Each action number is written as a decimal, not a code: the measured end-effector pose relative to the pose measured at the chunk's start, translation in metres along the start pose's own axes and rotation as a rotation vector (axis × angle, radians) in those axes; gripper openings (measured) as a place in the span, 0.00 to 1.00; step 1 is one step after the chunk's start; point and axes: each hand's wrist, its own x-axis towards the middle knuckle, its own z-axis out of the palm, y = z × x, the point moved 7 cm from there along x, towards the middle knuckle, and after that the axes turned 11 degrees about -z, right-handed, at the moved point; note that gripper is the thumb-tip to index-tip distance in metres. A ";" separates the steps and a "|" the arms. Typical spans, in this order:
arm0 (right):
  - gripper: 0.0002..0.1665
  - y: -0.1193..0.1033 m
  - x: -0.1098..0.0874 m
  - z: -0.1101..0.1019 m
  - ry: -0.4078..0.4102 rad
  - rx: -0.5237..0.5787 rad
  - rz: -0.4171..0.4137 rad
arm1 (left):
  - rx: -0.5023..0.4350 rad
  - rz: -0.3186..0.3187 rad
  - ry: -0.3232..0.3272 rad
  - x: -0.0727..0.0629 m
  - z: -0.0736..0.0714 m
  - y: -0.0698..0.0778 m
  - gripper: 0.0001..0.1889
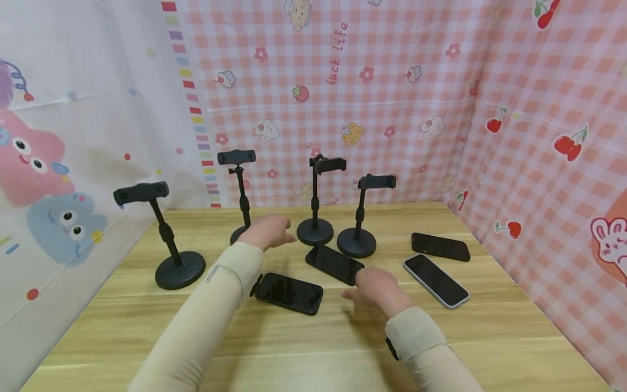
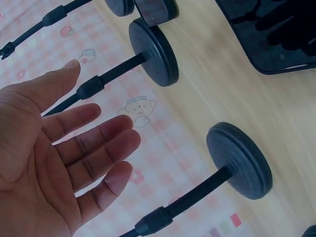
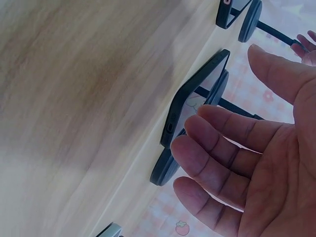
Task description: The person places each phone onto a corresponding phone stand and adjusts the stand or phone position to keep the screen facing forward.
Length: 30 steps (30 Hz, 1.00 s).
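My left hand (image 1: pixel 270 231) reaches over the table, overlapping the base of a black phone stand (image 1: pixel 242 190) in the head view. Its fingers (image 2: pixel 111 136) are loosely bent with nothing between them. The right hand (image 1: pixel 378 289) hovers beside the near end of a black smartphone (image 1: pixel 335 263), its relaxed fingers (image 3: pixel 207 158) also holding nothing. Another black smartphone (image 1: pixel 290 293) lies screen up between the two forearms, with a small black piece (image 1: pixel 256 285) at its left end. Behind the middle phone stand two more phone stands, one centre (image 1: pixel 315 231) and one right (image 1: pixel 357 242).
A further phone stand (image 1: pixel 179 269) is at the left side of the wooden table (image 1: pixel 274 354). To the right lie a smartphone with a pale frame (image 1: pixel 437 280) and a black smartphone (image 1: pixel 440 246). Patterned cloth (image 1: pixel 392 103) hangs around the back and sides.
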 end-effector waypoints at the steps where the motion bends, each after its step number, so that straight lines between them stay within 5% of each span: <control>1: 0.29 0.000 0.001 0.000 -0.004 0.000 0.002 | 0.004 -0.001 -0.002 0.001 0.000 0.001 0.26; 17: 0.28 0.004 0.013 -0.005 0.006 -0.018 -0.002 | -0.051 -0.028 -0.024 0.019 -0.004 0.016 0.25; 30: 0.28 0.005 0.011 -0.004 -0.012 -0.030 0.003 | -0.051 -0.027 0.082 0.043 -0.021 0.027 0.22</control>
